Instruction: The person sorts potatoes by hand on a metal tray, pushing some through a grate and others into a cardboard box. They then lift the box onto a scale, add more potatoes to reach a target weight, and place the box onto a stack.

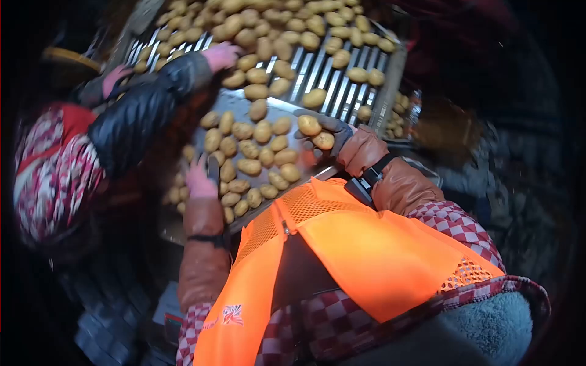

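Observation:
My right hand [339,130], in a dark glove, is turned up at the right side of a metal tray [279,108]. It holds two potatoes, an upper potato [309,125] and a lower potato [323,141]. My left hand [202,177], in a pink and dark glove, lies at the tray's left part with fingers stretched out. Its fingertips are next to several potatoes [228,147], and nothing shows in its grasp. Many yellowish potatoes, some with brown marks, are spread over the tray between my hands.
Beyond the tray, a bed of metal rollers [312,72] carries a heap of potatoes [262,27]. A co-worker on the left reaches in with a pink-gloved hand [221,56]. More potatoes [398,116] lie past the bed's right side rail [390,82].

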The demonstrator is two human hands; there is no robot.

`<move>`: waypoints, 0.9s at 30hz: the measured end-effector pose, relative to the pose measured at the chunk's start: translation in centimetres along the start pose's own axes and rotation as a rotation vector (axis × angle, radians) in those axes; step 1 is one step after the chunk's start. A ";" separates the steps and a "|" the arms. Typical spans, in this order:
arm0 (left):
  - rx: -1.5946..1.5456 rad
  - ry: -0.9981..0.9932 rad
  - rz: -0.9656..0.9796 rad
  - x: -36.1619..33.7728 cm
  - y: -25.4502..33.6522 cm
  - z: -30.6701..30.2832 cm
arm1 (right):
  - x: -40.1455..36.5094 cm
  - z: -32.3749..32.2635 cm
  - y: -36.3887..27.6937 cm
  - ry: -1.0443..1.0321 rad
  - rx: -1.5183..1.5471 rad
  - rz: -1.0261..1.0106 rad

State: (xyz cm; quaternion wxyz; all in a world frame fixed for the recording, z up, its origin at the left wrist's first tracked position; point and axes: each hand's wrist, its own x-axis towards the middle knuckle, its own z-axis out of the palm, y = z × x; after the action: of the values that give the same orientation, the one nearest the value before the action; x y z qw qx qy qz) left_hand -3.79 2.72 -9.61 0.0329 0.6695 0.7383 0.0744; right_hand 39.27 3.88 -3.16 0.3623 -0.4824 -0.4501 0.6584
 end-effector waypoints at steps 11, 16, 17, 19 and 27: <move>-0.073 0.147 0.051 -3.2 3.3 -3.9 | -20.8 -22.6 6.8 0.970 -0.265 0.387; -0.350 -0.071 0.033 -0.2 9.9 -8.2 | -14.6 -23.1 6.1 0.896 -0.024 0.240; -0.243 -0.052 0.123 -0.3 10.7 -6.5 | -11.6 -20.2 2.8 0.798 0.297 0.286; -0.095 0.036 0.360 -1.7 12.9 -5.7 | -6.3 -15.8 -0.7 0.453 0.128 0.297; 0.011 -0.096 -0.113 -8.4 7.7 -4.9 | 5.3 -5.6 -3.8 -0.074 -0.356 0.090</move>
State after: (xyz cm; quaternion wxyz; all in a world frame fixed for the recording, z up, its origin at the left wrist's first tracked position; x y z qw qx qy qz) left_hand 3.93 -5.20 -3.99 0.0689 0.6297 0.7730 0.0362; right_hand 43.36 11.29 -1.95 0.2247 -0.5338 -0.5506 0.6011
